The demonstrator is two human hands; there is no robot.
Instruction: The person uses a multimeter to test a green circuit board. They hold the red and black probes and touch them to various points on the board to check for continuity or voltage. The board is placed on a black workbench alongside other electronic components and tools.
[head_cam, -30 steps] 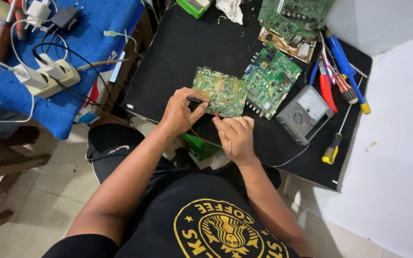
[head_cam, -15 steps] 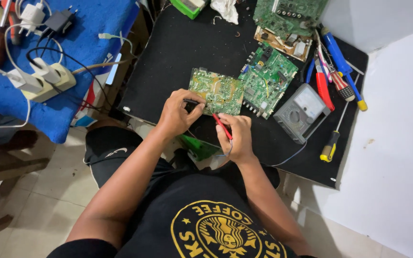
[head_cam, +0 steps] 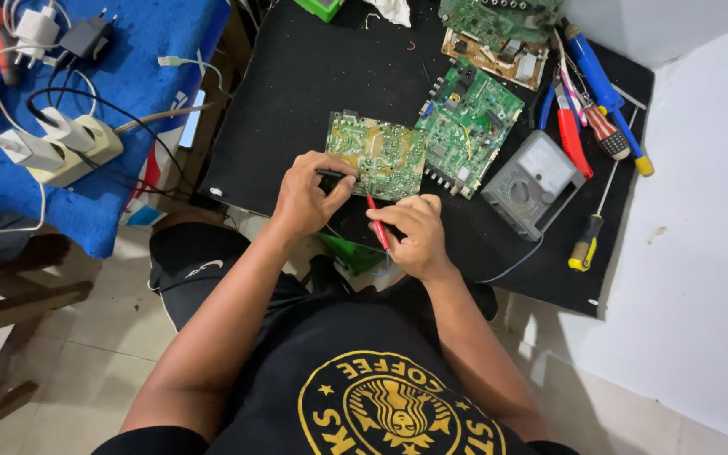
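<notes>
Left hand (head_cam: 305,198) closed around black probe (head_cam: 333,173), tip on board (head_cam: 378,154) just ahead of the fingers; right hand (head_cam: 413,234) pinches red probe (head_cam: 376,223) (tip at board's near edge); a slipping tip could bridge adjacent solder joints; meter (head_cam: 535,172) sits right.

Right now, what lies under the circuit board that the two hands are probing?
The circuit board lies on the black mat, touching a second green board at its right edge. What lies directly beneath it is covered.
</notes>
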